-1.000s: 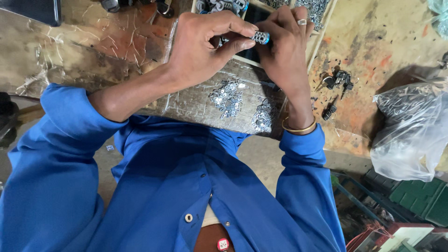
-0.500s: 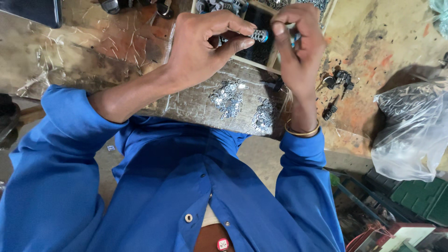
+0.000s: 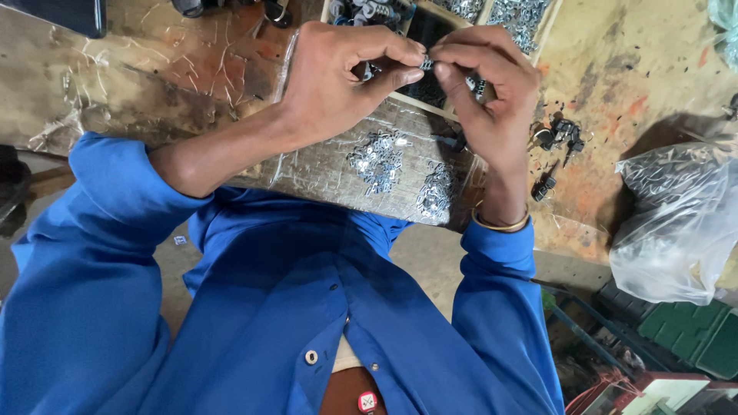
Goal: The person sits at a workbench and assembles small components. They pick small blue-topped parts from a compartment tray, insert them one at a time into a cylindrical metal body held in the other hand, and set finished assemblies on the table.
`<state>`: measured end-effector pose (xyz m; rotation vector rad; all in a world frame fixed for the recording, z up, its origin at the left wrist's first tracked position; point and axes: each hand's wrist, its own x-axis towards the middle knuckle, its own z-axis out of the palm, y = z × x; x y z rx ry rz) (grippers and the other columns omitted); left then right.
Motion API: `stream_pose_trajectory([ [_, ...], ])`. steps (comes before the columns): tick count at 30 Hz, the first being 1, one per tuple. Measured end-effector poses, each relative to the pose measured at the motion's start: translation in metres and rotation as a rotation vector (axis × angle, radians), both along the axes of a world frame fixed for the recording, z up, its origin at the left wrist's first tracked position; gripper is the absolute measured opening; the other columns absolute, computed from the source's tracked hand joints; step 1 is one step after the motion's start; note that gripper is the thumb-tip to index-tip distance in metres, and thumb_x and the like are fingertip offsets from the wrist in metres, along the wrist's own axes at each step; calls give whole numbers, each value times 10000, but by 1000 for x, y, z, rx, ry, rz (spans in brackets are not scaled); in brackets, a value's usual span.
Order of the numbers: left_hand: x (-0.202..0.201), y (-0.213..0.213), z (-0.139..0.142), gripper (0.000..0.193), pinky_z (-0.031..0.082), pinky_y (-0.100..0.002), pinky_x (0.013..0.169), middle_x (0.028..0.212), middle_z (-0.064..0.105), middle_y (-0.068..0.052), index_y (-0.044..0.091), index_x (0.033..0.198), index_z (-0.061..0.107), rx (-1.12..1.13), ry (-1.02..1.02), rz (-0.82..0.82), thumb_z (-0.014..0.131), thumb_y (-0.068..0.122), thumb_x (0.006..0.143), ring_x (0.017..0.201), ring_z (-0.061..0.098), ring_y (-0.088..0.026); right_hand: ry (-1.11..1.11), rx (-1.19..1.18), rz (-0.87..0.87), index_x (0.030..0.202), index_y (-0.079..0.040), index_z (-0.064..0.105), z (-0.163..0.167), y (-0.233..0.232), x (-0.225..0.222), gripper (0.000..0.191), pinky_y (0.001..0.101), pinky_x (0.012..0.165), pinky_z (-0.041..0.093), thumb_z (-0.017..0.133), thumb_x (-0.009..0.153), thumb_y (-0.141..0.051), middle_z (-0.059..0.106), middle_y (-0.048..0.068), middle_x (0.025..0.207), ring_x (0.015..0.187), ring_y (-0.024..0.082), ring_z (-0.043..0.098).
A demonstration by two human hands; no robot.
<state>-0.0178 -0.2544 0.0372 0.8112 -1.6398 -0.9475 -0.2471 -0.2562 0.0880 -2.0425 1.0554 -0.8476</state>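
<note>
Even daylight, soft shadows; glare on plastic bag (image 3: 676, 223), wide-angle edge distortion, sharp focus

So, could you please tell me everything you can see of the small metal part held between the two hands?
The small metal part is tiny, silvery and partly dark, seemingly metal; its exact shape is too small to tell. It is held up above the wooden tray at the far side of the bench. The left hand pinches it between thumb and forefinger from one side, and the right hand meets it with its fingertips from the other. Most of it is hidden by the fingers.
</note>
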Motion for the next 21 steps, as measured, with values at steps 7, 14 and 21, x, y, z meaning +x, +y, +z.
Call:
stream_pose_trajectory([
  [7, 1, 1, -2, 151, 649, -275, 885, 1148, 779, -102, 4, 1116, 743, 10, 28, -18, 847, 16, 1007, 1056, 794, -190, -128, 218, -126, 1381, -29, 648, -4, -4, -21, 244, 207, 834, 482, 664, 1141, 6, 688, 70, 1272, 928, 75, 593],
  [14, 2, 14, -7, 126, 524, -217, 732, 1127, 776, -48, 0, 1179, 692, 151, 115, -90, 787, -8, 1096, 996, 761, -101, 199, 81, 9, 1108, -71, 775, 23, 27, -69, 197, 247, 673, 450, 914, 981, -13, 693, 46, 937, 800, 134, 600],
  [21, 11, 18, -7, 118, 381, -197, 560, 979, 745, -47, 5, 1165, 716, 41, 14, -55, 784, 36, 1073, 719, 557, -60, 612, -64, -169, 1045, -78, 793, 5, 85, -47, 194, 362, 730, 441, 904, 887, -91, 616, 63, 817, 739, 226, 575],
])
